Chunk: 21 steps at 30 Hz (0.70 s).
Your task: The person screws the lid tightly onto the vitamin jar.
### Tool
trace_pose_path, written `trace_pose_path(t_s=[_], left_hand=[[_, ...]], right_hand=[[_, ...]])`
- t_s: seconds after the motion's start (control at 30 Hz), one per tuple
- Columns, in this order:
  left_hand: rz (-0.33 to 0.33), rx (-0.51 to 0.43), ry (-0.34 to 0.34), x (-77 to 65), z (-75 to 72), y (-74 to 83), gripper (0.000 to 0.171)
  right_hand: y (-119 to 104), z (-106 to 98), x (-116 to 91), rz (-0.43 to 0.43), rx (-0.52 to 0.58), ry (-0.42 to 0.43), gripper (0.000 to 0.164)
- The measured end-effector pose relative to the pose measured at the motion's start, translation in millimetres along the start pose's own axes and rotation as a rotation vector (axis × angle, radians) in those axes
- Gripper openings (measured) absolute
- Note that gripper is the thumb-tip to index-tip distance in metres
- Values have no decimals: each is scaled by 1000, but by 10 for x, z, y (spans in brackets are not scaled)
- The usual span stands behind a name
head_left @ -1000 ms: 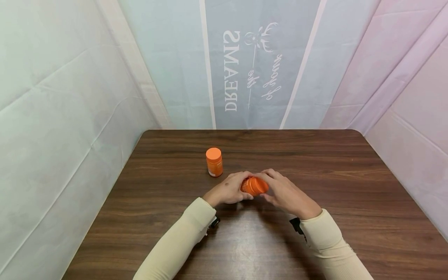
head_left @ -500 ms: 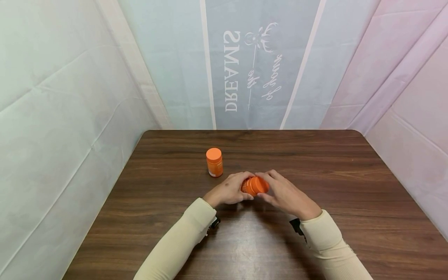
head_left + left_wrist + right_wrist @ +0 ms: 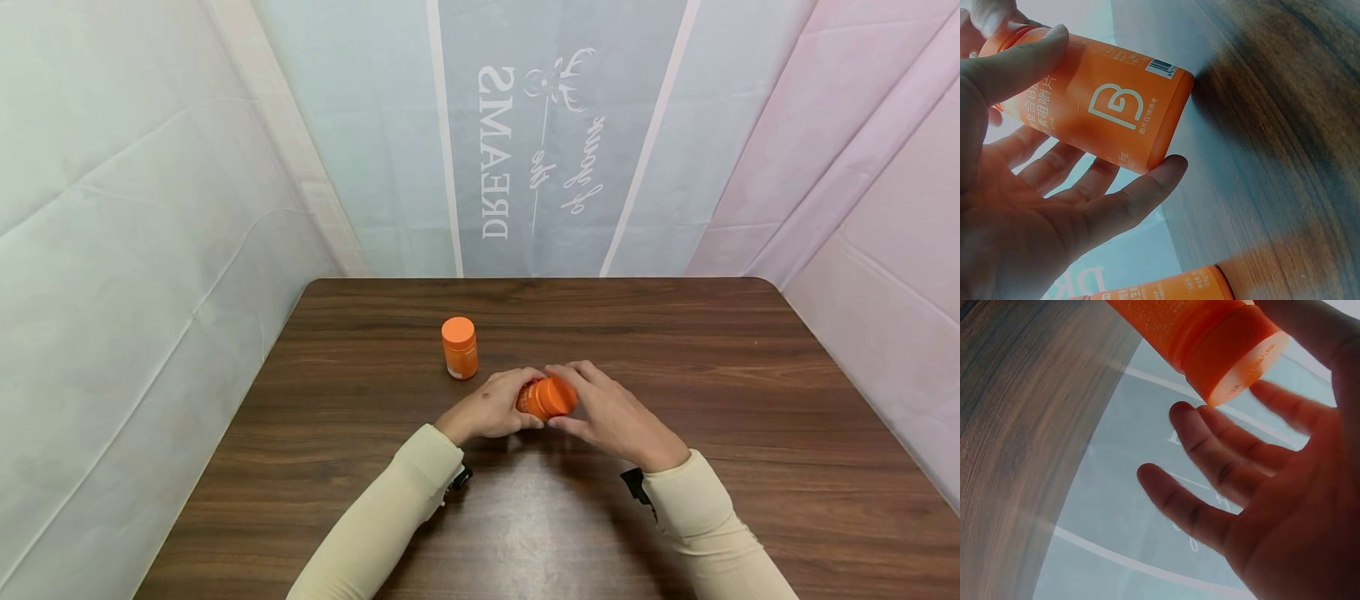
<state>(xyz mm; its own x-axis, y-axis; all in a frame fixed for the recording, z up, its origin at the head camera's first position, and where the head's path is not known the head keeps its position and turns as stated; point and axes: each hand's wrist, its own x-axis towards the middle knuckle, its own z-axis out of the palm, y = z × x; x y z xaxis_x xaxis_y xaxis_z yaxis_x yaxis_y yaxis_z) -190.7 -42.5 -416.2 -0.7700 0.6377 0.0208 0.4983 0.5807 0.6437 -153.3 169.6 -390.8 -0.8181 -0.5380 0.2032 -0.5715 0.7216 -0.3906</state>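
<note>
An orange pill bottle with Chinese print and a white "B" logo lies tilted between both hands, its cap end toward the right. My left hand grips the bottle's body; in the left wrist view the thumb crosses the upper side and the fingers support the underside. At the other end, my right hand holds the orange cap between thumb and fingertips, while its lower fingers stand apart from the cap. Behind the left hand a second orange bottle stands upright, capped. Whether the held bottle's base touches the table is unclear.
The dark wood table spreads out around both hands. A pale blue-grey cloth with white lettering hangs behind its far edge. Light cloth walls flank the sides.
The right hand's fingers have shifted slightly around the cap, the thumb moving a little left. The left hand and the standing bottle have stayed in place.
</note>
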Motion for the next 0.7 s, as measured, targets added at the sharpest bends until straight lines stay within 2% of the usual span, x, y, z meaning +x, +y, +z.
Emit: trace_pose_path(t_s=[0.1,0.23,0.7], left_hand=[[-3,-5,-1,-1,0,-2,59],[-5,-18,-1,0,-1,-4,59],[4,-7,-3,0,17,-26,58]], right_hand=[[14,-1,1,-55,-8,10,66],[25,0,-2,-84,0,10,62],[8,24,-13,-15,-11,7,55]])
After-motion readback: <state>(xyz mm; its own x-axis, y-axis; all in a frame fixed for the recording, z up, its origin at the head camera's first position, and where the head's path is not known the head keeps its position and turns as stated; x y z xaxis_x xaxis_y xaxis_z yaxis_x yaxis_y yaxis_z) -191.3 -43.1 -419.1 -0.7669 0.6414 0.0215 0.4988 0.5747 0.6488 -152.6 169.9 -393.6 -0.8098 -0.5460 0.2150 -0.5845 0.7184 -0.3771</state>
